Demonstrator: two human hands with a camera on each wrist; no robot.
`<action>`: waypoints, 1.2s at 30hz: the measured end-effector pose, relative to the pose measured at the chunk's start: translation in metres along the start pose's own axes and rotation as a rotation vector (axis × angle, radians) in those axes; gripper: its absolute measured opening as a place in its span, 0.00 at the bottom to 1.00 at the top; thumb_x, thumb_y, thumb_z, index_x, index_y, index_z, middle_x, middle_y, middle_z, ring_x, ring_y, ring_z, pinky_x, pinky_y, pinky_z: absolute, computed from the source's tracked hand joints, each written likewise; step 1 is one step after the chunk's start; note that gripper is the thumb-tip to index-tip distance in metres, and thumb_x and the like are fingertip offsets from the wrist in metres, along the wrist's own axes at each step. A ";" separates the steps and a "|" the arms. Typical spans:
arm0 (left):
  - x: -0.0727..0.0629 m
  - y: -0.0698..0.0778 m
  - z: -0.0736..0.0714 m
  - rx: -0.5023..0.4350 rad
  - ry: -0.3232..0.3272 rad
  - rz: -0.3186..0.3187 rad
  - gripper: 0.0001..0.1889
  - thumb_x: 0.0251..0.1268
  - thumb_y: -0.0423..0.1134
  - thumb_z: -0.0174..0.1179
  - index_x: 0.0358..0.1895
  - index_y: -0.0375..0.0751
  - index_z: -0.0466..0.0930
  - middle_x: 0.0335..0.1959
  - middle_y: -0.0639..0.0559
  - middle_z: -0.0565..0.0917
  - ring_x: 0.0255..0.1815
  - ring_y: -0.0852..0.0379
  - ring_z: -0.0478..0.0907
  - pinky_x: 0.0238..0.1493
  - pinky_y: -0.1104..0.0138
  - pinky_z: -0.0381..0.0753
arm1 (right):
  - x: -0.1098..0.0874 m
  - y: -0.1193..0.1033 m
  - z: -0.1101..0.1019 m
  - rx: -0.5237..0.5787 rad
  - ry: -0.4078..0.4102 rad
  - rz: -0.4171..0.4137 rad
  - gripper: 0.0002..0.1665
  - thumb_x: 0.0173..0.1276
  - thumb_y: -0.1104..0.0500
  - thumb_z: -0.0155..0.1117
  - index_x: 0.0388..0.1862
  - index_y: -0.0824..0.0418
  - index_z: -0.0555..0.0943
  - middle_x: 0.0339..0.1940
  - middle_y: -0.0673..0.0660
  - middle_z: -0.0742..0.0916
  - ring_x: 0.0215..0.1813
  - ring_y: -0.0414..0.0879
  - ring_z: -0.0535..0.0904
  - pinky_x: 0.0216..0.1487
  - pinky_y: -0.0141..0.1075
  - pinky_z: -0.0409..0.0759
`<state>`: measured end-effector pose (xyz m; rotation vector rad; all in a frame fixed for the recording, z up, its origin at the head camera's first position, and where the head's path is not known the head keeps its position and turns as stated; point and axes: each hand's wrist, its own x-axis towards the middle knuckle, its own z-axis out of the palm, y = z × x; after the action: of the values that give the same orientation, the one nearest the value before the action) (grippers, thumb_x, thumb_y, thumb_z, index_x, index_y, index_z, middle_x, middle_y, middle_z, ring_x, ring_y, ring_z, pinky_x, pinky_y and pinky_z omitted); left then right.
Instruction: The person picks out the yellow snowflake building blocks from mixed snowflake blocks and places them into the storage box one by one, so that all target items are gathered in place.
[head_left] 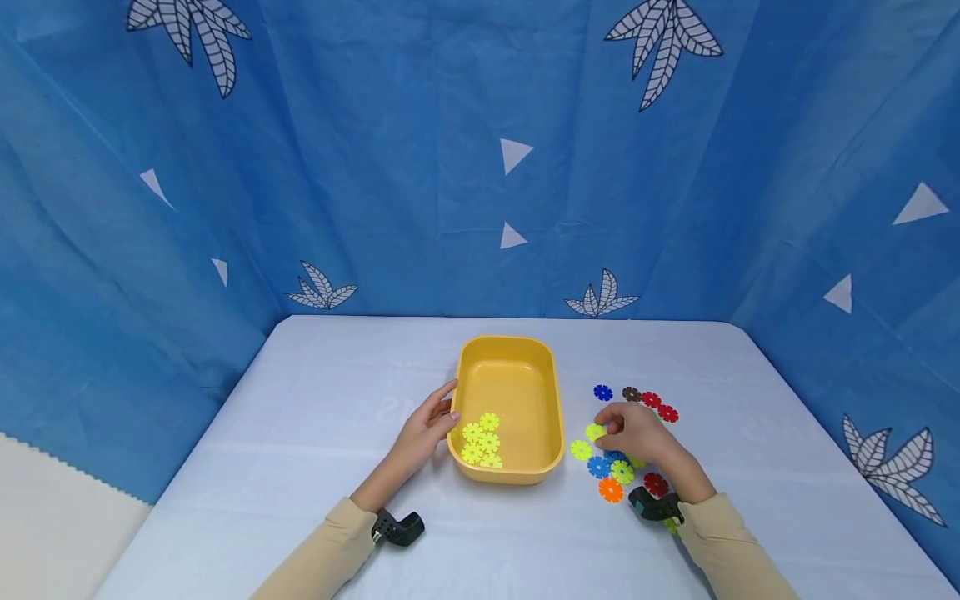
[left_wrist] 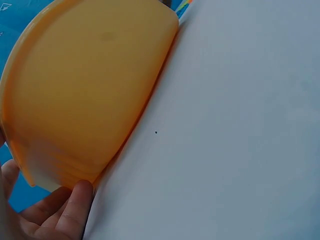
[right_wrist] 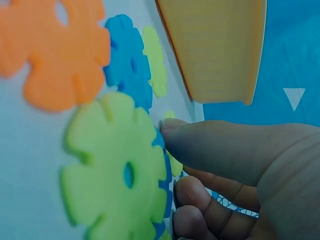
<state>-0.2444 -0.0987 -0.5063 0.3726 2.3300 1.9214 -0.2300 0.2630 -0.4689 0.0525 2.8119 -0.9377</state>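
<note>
A yellow plastic basin [head_left: 510, 392] stands mid-table, with several yellow-green snowflake discs [head_left: 472, 452] in its near left corner. At its left side my left hand [head_left: 427, 429] grips the rim, the thumb over the edge and the fingers against the outer wall; the left wrist view shows the fingers [left_wrist: 77, 205] low against the basin wall [left_wrist: 90, 90]. My right hand [head_left: 637, 432] pinches a yellow-green snowflake disc [head_left: 595, 432] between thumb and forefinger, to the right of the basin. In the right wrist view the thumb [right_wrist: 215, 147] partly hides that disc.
Around my right hand lie loose discs: dark blue [head_left: 603, 392], brown [head_left: 632, 394], red [head_left: 667, 413], blue [head_left: 598, 467], orange [head_left: 611, 490] and another yellow-green one [head_left: 581, 450]. Some overlap. Behind the white-covered table [head_left: 337, 367] hangs a blue curtain [head_left: 420, 167].
</note>
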 end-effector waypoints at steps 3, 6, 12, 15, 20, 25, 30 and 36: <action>0.000 0.000 0.000 -0.002 -0.003 0.002 0.30 0.77 0.38 0.57 0.79 0.53 0.63 0.72 0.35 0.74 0.71 0.37 0.75 0.60 0.54 0.86 | 0.000 0.000 0.001 0.000 0.002 -0.004 0.18 0.59 0.61 0.78 0.47 0.63 0.84 0.30 0.54 0.78 0.35 0.47 0.73 0.32 0.32 0.76; 0.000 0.000 -0.001 0.000 -0.004 0.003 0.30 0.77 0.38 0.57 0.78 0.53 0.63 0.72 0.35 0.74 0.71 0.37 0.74 0.60 0.53 0.86 | 0.000 0.000 0.001 0.003 0.003 -0.004 0.17 0.60 0.60 0.77 0.46 0.63 0.84 0.30 0.55 0.78 0.35 0.47 0.73 0.32 0.32 0.75; -0.001 0.001 -0.002 0.006 -0.005 -0.002 0.30 0.77 0.40 0.57 0.79 0.53 0.63 0.72 0.35 0.74 0.71 0.38 0.74 0.61 0.53 0.86 | 0.000 -0.001 0.002 0.004 0.001 0.013 0.17 0.59 0.60 0.78 0.45 0.63 0.83 0.32 0.55 0.79 0.36 0.47 0.73 0.34 0.32 0.77; -0.001 0.001 -0.002 0.005 -0.006 -0.002 0.30 0.77 0.40 0.57 0.79 0.54 0.63 0.73 0.35 0.73 0.72 0.38 0.74 0.61 0.53 0.85 | 0.000 -0.001 0.002 0.007 0.003 0.012 0.17 0.58 0.60 0.79 0.43 0.62 0.81 0.32 0.55 0.79 0.36 0.47 0.73 0.34 0.33 0.77; -0.001 0.002 -0.002 0.001 -0.005 0.004 0.30 0.76 0.40 0.57 0.78 0.53 0.64 0.72 0.35 0.73 0.71 0.37 0.74 0.61 0.53 0.86 | 0.000 -0.001 0.001 0.008 0.006 0.004 0.18 0.57 0.61 0.79 0.40 0.61 0.78 0.31 0.55 0.78 0.35 0.48 0.73 0.34 0.33 0.76; -0.001 0.001 -0.003 0.001 -0.006 0.000 0.30 0.77 0.40 0.57 0.78 0.53 0.63 0.72 0.35 0.73 0.71 0.37 0.74 0.62 0.53 0.85 | -0.001 -0.003 0.002 0.032 0.010 0.002 0.17 0.59 0.61 0.78 0.38 0.60 0.76 0.31 0.55 0.78 0.35 0.48 0.73 0.34 0.33 0.76; -0.001 0.001 -0.003 0.007 -0.008 -0.002 0.30 0.77 0.40 0.57 0.79 0.54 0.63 0.73 0.35 0.72 0.72 0.37 0.73 0.62 0.52 0.85 | 0.000 -0.001 0.002 0.102 0.022 -0.010 0.13 0.62 0.61 0.74 0.39 0.61 0.78 0.33 0.55 0.80 0.36 0.48 0.74 0.35 0.33 0.79; -0.001 0.001 -0.003 0.005 -0.011 0.001 0.30 0.77 0.40 0.57 0.79 0.54 0.63 0.73 0.35 0.73 0.72 0.37 0.73 0.62 0.52 0.85 | 0.002 -0.001 0.002 0.142 0.024 -0.001 0.10 0.64 0.62 0.71 0.42 0.62 0.80 0.33 0.56 0.81 0.36 0.49 0.75 0.36 0.33 0.80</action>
<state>-0.2439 -0.1013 -0.5051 0.3834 2.3294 1.9092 -0.2317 0.2613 -0.4702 0.0818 2.7622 -1.1435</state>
